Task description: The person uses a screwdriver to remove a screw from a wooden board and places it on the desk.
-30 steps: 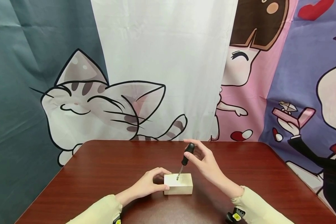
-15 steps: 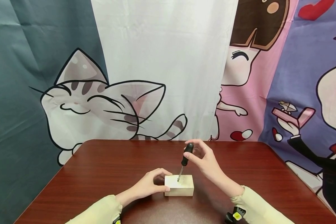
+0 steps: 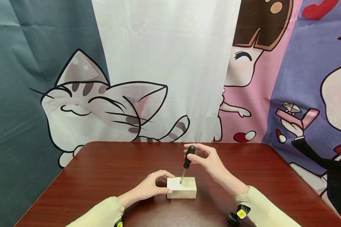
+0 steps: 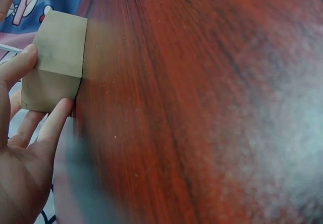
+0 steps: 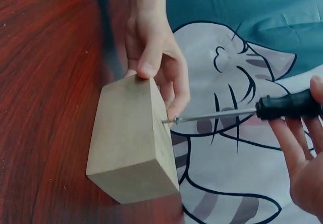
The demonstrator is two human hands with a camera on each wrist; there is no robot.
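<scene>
A pale wooden block (image 3: 184, 193) lies on the table in the head view, its long side facing me. My left hand (image 3: 151, 186) grips its left end, thumb on the near face and fingers at the far side. The right hand (image 3: 208, 159) holds a screwdriver (image 3: 189, 157) by its black handle, between thumb and fingers. Its shaft slants down to the block's top. In the right wrist view, a small screw (image 5: 168, 121) stands partly out of the block, with the screwdriver's tip at its head. The left wrist view shows the left thumb and fingers on the block (image 4: 61, 43).
The reddish-brown wooden table (image 3: 116, 164) has rounded far corners. Behind it hangs a cloth backdrop (image 3: 170, 63) printed with a cartoon cat and figures. Each wrist wears a small black device, such as the right one (image 3: 240, 214).
The block has shifted slightly right and nearer. The screwdriver's handle has tipped a little left, and the right hand's fingers have moved around it. My left hand keeps its grip.
</scene>
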